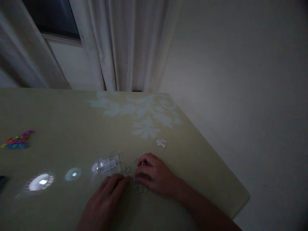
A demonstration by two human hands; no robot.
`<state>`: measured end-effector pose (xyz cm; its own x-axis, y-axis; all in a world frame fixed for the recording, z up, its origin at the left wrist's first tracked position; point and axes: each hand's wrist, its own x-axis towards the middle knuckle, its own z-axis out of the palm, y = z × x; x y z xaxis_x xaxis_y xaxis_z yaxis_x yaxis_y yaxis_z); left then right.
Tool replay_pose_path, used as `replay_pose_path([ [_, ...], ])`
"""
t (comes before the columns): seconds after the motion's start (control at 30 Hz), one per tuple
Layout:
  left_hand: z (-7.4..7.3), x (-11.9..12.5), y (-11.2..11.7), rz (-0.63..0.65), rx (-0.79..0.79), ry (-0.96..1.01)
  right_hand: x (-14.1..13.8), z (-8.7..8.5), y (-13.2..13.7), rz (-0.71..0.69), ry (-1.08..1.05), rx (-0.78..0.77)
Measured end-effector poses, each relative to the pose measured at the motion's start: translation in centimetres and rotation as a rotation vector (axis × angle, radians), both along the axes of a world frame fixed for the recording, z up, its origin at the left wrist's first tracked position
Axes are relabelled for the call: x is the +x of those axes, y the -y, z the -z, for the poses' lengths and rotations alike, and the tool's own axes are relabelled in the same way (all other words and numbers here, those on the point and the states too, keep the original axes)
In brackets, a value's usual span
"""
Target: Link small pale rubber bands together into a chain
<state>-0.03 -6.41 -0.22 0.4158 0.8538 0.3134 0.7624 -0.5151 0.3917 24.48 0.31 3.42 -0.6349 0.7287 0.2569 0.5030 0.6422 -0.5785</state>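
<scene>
Several small thin rings (144,191), pale and yellowish, lie loosely on the table between my two hands. My left hand (106,200) rests low beside them, its fingers bent and its thumb and forefinger close together at the rings' left edge. From the right, my right hand (155,175) reaches over the rings with curled fingers, thumb close to the fingertips. Dimness and blur hide whatever either hand pinches. Just beyond my left fingers stands a clear plastic box (109,163) with compartments. One separate ring (128,169) lies between the box and my right hand.
A small white printed tag (160,143) lies beyond my right hand. Bright-coloured small pieces (18,140) are grouped at the far left. A dark object (3,181) shows at the left edge. The table (204,166) ends near the wall, with curtains (134,48) behind.
</scene>
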Motion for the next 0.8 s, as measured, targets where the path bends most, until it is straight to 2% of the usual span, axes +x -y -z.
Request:
replay_pose_path([
  [0.13, -0.2, 0.3, -0.1, -0.047, -0.050, -0.030, 0.0, 0.2, -0.1, -0.034, 0.059, 0.019],
  [0.27, 0.2, 0.2, -0.1, -0.002, 0.004, -0.074, 0.2, 0.2, -0.4, -0.014, 0.105, 0.025],
  [0.4, 0.3, 0.3, 0.1, -0.053, 0.003, -0.088, 0.2, 0.1, -0.5, 0.001, 0.133, 0.030],
  [0.53, -0.4, 0.9, -0.1, -0.091, -0.059, 0.096, 0.4, 0.0, -0.6, 0.003, 0.141, 0.013],
  [0.7, -2.2, 1.8, -0.5, -0.214, -0.235, 0.466, 0.5, 0.2, -0.6, 0.034, 0.220, 0.089],
  [0.8, -3.1, 2.1, -0.6, -0.322, -0.350, 0.602, 0.3, 0.4, -0.5, 0.058, 0.291, 0.127],
])
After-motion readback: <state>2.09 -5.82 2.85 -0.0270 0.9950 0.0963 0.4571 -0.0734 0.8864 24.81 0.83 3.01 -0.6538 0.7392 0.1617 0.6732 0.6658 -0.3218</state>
